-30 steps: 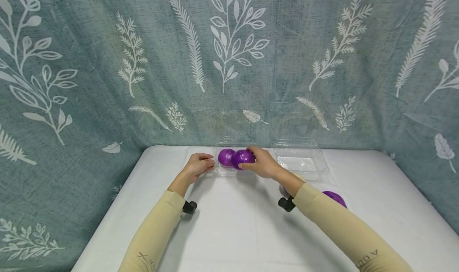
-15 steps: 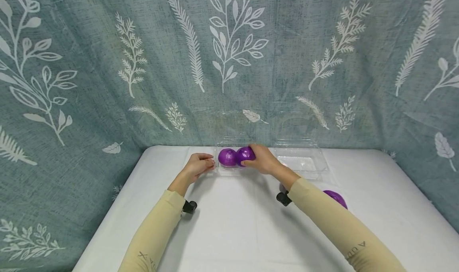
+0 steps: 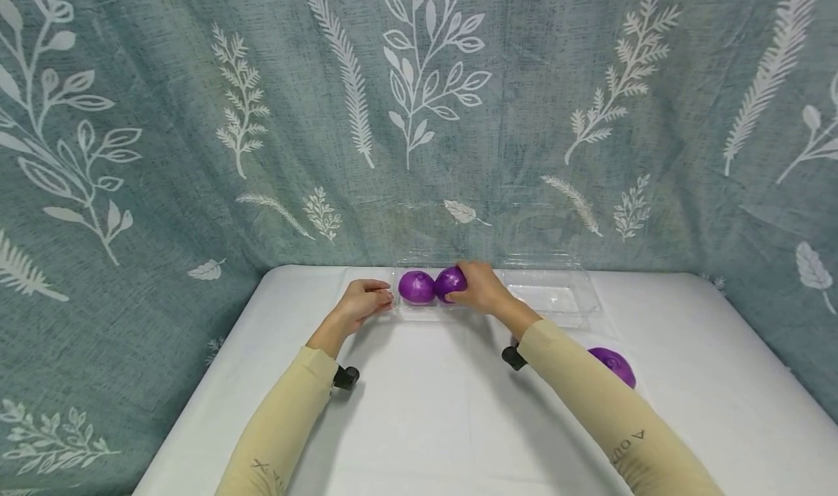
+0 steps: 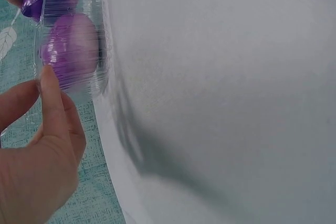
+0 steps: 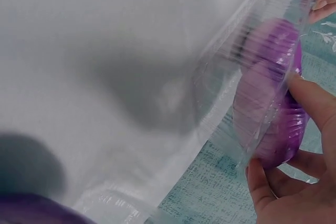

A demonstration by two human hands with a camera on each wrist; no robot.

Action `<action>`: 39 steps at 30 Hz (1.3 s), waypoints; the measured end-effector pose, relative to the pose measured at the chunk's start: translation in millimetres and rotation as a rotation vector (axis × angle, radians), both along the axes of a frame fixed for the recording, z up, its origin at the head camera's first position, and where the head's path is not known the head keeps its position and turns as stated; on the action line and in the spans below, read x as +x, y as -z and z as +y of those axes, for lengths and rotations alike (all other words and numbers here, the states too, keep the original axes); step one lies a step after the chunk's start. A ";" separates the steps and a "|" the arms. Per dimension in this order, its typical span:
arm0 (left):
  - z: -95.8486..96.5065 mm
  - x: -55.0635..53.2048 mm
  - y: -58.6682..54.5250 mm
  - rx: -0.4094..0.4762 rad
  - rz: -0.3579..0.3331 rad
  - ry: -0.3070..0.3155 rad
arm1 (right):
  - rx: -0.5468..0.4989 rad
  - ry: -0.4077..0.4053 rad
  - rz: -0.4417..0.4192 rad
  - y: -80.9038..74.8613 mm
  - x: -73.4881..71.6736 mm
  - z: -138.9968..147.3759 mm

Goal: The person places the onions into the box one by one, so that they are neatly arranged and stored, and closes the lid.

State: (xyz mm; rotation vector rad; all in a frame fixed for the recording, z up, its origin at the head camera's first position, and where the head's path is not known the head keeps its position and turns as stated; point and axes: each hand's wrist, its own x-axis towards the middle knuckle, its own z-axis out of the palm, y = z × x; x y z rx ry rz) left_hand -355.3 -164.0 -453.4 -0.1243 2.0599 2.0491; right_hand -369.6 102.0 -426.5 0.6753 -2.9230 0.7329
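Purple ball (image 3: 449,284) lower, in right grip (image 3: 481,288)

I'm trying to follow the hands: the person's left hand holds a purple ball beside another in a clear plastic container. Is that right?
Not the left: the right hand holds the purple ball, as the head view shows, beside another purple ball in a clear plastic container.

first tray (image 3: 407,313): two balls (image 3: 417,287) | second tray (image 3: 552,297): to its right | third ball (image 3: 614,367): on table (image 3: 406,423), front right

Arms (image 3: 329,334) extend forward, right grip (image 3: 481,289) curled, left grip (image 3: 361,305) apparently pinching.
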 end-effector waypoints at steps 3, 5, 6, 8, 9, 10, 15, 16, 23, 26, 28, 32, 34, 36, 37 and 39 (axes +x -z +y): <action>-1.1 -0.6 -0.4 0.002 0.003 0.006 | 0.020 -0.006 0.045 1.8 -2.4 -0.9; -1.4 -0.4 -0.8 0.001 0.005 0.006 | 0.025 -0.005 0.055 2.9 -3.7 -1.9; -1.4 -0.3 -0.8 0.000 0.004 0.006 | 0.027 -0.004 0.055 3.5 -4.3 -2.4; -1.3 0.2 -0.7 -0.001 0.000 0.004 | 0.030 -0.001 0.052 4.6 -5.4 -3.3; -1.2 0.4 -0.7 -0.004 -0.001 0.005 | 0.030 0.002 0.046 5.1 -6.0 -3.7; -1.2 0.7 -1.0 -0.007 -0.002 0.005 | 0.029 0.006 0.043 5.5 -6.5 -4.1; -0.9 -0.1 -0.9 -0.014 0.000 0.001 | 0.040 0.025 0.042 8.1 -9.3 -5.3; -1.0 -0.5 -0.6 -0.013 0.000 -0.001 | 0.048 0.026 0.046 8.9 -10.2 -5.3; -1.5 -0.9 0.8 -0.008 0.004 -0.001 | 0.115 0.025 0.051 15.8 -15.3 -5.2; -1.2 -1.2 0.9 -0.006 0.005 -0.002 | 0.116 0.024 0.052 17.1 -16.0 -5.0; -1.3 -1.5 0.5 -0.005 0.009 -0.003 | 0.116 0.023 0.055 17.1 -16.1 -4.7; -2.1 -1.4 0.7 -0.010 0.009 -0.007 | 0.130 0.012 0.033 14.6 -15.0 -3.2; -2.5 -0.9 0.9 -0.011 0.005 -0.008 | 0.140 0.006 0.014 10.9 -13.5 -1.4; -2.6 -0.7 0.8 -0.010 -0.001 -0.008 | 0.147 -0.001 -0.005 5.4 -12.2 1.2; -2.5 -0.8 0.5 -0.010 -0.002 -0.007 | 0.146 -0.006 -0.011 2.2 -12.2 2.7; -1.9 -1.1 0.1 -0.012 -0.004 -0.006 | 0.130 -0.013 -0.039 -4.8 -12.7 6.5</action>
